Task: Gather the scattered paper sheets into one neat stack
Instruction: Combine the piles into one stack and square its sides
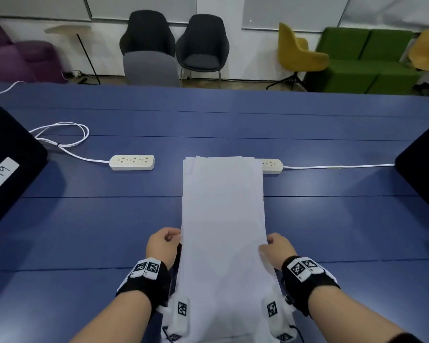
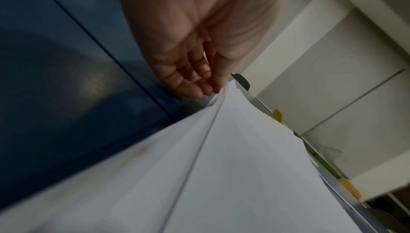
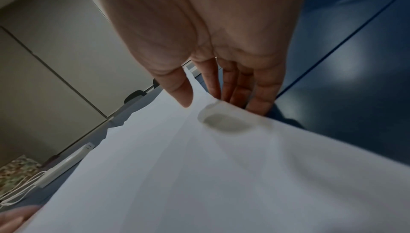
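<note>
Several white paper sheets (image 1: 223, 206) form one long stack in the middle of the blue table (image 1: 84, 219). The far edges are slightly uneven, and the near end looks raised toward me. My left hand (image 1: 162, 243) grips the stack's left edge, and in the left wrist view its fingers (image 2: 195, 87) curl at the edge of the paper (image 2: 221, 166). My right hand (image 1: 278, 246) pinches the right edge. In the right wrist view its thumb (image 3: 182, 93) lies on top of the paper (image 3: 199, 166), with the other fingers beneath.
One white power strip (image 1: 131, 162) lies left of the stack, and a second (image 1: 273, 165) is partly under its far right corner. A black object with a "G19" label (image 1: 8, 164) sits at the left and another black object (image 1: 424, 164) at the right. A looped white cable (image 1: 67, 134) lies at the far left.
</note>
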